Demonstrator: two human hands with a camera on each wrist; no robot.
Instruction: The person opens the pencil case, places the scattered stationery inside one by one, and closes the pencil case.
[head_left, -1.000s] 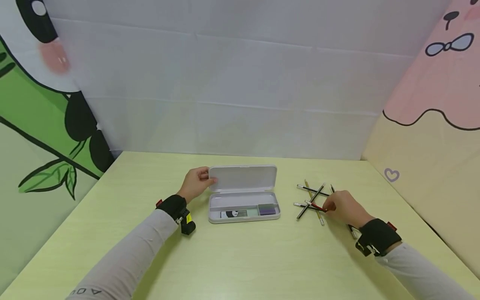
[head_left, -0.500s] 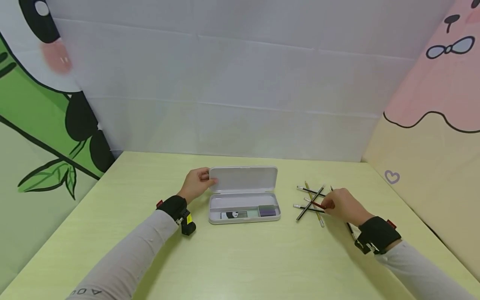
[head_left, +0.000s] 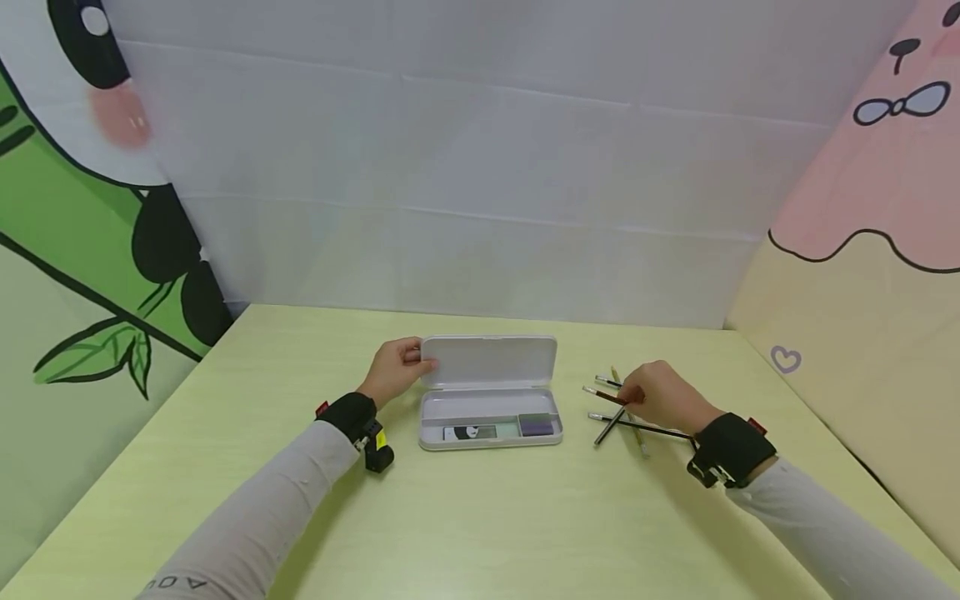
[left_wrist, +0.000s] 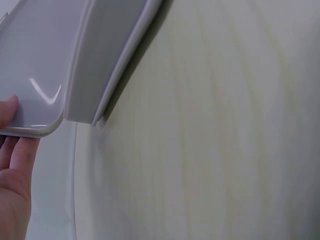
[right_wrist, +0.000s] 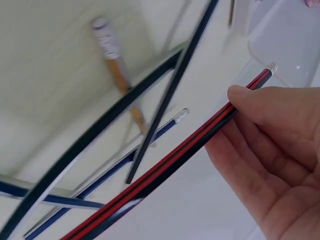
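A white pencil case [head_left: 491, 446] lies opened on the table, its lid [head_left: 491, 362] tilted up at the back. My left hand [head_left: 393, 371] pinches the left edge of that lid between thumb and fingers; in the left wrist view the thumb [left_wrist: 7, 111] rests on its inner face. My right hand [head_left: 663, 396] pinches a red-and-black striped pencil [right_wrist: 172, 160] near its silver-capped end, raised over several other pencils. Those lie crossed on the table, among them a dark pencil [head_left: 611, 427] and a yellow one [right_wrist: 117, 75].
Inside the case sit a panda-printed item [head_left: 468, 432] and a purple block [head_left: 536, 425] in the front row. The pale yellow table [head_left: 480, 525] runs back to a white cloth wall [head_left: 450, 167]. Printed cartoon panels stand at both sides.
My right hand has lifted the red-and-black pencil off the pile and moved it left and slightly farther back. The left hand keeps its hold on the lid.
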